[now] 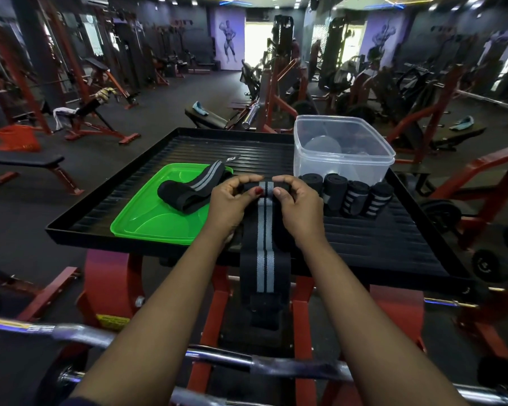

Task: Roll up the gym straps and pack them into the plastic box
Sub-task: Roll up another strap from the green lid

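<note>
A long black strap with grey stripes (264, 259) lies across the black tray's front edge and hangs down toward me. Its far end is curled into a small roll, pinched by my left hand (232, 200) and my right hand (298, 205) from either side. A second, loosely folded strap (188, 191) lies on the green lid (147, 215). Several rolled straps (346, 196) stand in a row in front of the clear plastic box (342, 153), which stands open at the tray's far right.
The black ribbed tray (378, 244) rests on a red metal frame. A chrome barbell (217, 356) crosses just below my forearms. Gym benches and machines fill the dark floor around.
</note>
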{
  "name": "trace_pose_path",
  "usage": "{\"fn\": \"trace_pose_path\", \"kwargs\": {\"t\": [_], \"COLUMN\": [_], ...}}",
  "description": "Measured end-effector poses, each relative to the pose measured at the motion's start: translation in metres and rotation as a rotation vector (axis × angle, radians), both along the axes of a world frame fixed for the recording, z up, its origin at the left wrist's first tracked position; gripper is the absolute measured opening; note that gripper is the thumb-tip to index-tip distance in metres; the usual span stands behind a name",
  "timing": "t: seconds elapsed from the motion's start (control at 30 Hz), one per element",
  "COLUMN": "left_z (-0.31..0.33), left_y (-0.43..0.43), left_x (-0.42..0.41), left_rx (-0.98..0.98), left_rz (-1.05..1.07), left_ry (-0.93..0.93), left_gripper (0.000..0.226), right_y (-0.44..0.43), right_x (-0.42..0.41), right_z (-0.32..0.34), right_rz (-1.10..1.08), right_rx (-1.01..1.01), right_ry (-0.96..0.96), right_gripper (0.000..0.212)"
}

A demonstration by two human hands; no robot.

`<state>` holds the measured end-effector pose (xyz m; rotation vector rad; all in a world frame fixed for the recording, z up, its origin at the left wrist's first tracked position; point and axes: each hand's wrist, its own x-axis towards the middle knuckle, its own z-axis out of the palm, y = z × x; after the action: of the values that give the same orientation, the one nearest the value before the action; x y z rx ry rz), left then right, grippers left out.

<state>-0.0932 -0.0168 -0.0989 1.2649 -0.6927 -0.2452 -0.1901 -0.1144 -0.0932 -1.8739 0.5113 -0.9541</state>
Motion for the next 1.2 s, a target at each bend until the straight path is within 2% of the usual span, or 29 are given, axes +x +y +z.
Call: {"fn": "trace_pose_path", "kwargs": {"t": [0.17,0.3,0.43,0.57,0.7,0.8,0.97,1.2], "left_z": [0.001,0.002,0.003,0.001,0.002,0.002,0.005,0.004], "left_y": [0.003,0.004,0.003,0.001,0.004,0.004,0.004,0.005], "left_x": [-0.001,-0.002,-0.004,0.003,0.005,0.005,-0.004,0.001], "left_rx": [0.011,0.012,-0.018,0.121,0.151,0.161,0.113,0.184], "left_rz": [0.054,0.052,-0.065,-0.007,0.057,0.069,0.06,0.016], "left_ry": [-0.023,-0.043,0.083,0.019,-0.03,-0.057,0.003,0.047], "left_gripper": [0.028,0.028,0.035,0.025,0.019,0.019,0.026,0.024], "right_y": [0.0,0.0,-0.001,-0.002,-0.001,-0.003,-0.005,-0.005], "right_x": [0.003,0.006,0.005,0.004,0.007,0.008,0.01,0.007], "right_z": [-0.005,-0.007,-0.005,-0.006,-0.008,-0.009,-0.011,-0.009], "right_rz": [0.083,0.089,0.063,0.076,0.171,0.147,0.098,0.118], "right_rx": [0.091,0.09,0.09,0.07,0.131,0.133,0.105,0.085], "right_ry": [-0.012,-0.006,-0.02,-0.023,-0.065,-0.074,-0.048,-0.081], "right_gripper": [0.016,0.011,0.014,0.021,0.024,0.024,0.021,0.029]}}
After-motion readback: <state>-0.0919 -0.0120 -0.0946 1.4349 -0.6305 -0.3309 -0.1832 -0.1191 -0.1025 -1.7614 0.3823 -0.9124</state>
